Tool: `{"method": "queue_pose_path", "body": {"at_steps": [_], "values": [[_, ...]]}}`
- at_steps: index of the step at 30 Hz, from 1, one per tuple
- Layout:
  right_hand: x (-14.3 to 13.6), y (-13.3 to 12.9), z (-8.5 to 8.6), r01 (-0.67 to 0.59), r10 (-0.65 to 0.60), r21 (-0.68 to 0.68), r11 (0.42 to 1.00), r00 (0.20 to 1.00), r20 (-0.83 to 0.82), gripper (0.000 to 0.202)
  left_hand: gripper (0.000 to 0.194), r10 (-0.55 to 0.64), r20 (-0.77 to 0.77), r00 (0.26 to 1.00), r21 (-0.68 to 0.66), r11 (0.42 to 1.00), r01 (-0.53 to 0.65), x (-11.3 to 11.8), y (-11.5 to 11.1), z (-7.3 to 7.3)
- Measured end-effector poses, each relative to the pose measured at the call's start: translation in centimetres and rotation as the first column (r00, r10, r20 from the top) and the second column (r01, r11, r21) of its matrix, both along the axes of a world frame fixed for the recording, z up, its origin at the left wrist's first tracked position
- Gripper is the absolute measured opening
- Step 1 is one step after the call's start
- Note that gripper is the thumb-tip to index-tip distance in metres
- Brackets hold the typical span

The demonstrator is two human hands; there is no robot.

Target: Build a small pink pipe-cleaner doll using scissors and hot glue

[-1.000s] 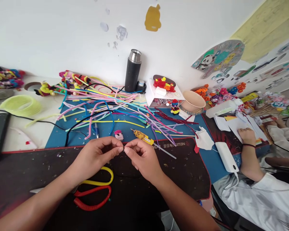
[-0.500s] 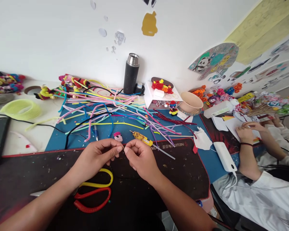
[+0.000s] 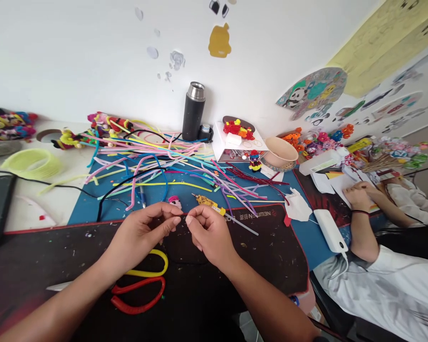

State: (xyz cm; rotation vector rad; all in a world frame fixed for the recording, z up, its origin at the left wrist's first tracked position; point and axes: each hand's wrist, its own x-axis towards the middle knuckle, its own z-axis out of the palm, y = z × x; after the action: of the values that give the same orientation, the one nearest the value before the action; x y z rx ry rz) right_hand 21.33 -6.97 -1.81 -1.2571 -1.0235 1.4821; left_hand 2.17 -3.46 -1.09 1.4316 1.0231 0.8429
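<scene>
Above the black desk mat, my left hand (image 3: 142, 232) has its fingers curled, with the thumb against the bent fingers and the index tip slightly raised. A short gap separates it from my right hand (image 3: 212, 232), whose thumb and index finger are pinched together. Whatever either hand holds is too small or hidden to make out. Just behind the fingertips lie a small doll's head with a pink top (image 3: 174, 201) and a yellow patterned glue gun (image 3: 209, 203) with a clear stick. Scissors (image 3: 139, 304) with one yellow and one red handle lie below my left hand, partly under the forearm.
Many coloured pipe cleaners (image 3: 153, 164) spread across the blue mat. Behind them stand a black thermos (image 3: 193, 111), a white box (image 3: 221, 147) and a beige bowl (image 3: 280, 151). A white power bank (image 3: 330, 231) lies at right, near a co-worker's hands (image 3: 358, 194).
My fingertips have drawn slightly apart, and my left index finger has lifted a little from the thumb. The co-worker's hands have shifted a little. The view has tilted slightly.
</scene>
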Motion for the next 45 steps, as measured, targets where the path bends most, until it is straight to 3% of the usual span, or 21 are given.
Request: {"method": "queue_pose_path", "body": {"at_steps": [18, 25, 31, 45], "values": [[-0.7, -0.4, 0.0, -0.006, 0.006, -0.011, 1.000, 1.000, -0.003, 0.029, 0.030, -0.035, -0.085, 0.996, 0.131, 0.990, 0.046, 0.1, -0.3, 0.6], [-1.0, -0.6, 0.4, -0.017, 0.016, -0.027, 0.999, 1.000, -0.017, 0.031, 0.046, -0.109, 0.038, 0.993, -0.186, 0.976, 0.115, 0.2, -0.3, 0.8], [-1.0, -0.7, 0.3, -0.001, 0.000, -0.033, 0.999, 0.999, -0.049, 0.034, 0.054, -0.099, 0.116, 0.988, -0.294, 0.947, 0.129, 0.5, 0.0, 0.5], [-1.1, -0.7, 0.2, 0.029, -0.031, -0.023, 0.999, 0.997, -0.067, 0.034, 0.051, -0.129, 0.097, 0.987, -0.232, 0.961, 0.149, -0.1, 0.3, 0.4]]}}
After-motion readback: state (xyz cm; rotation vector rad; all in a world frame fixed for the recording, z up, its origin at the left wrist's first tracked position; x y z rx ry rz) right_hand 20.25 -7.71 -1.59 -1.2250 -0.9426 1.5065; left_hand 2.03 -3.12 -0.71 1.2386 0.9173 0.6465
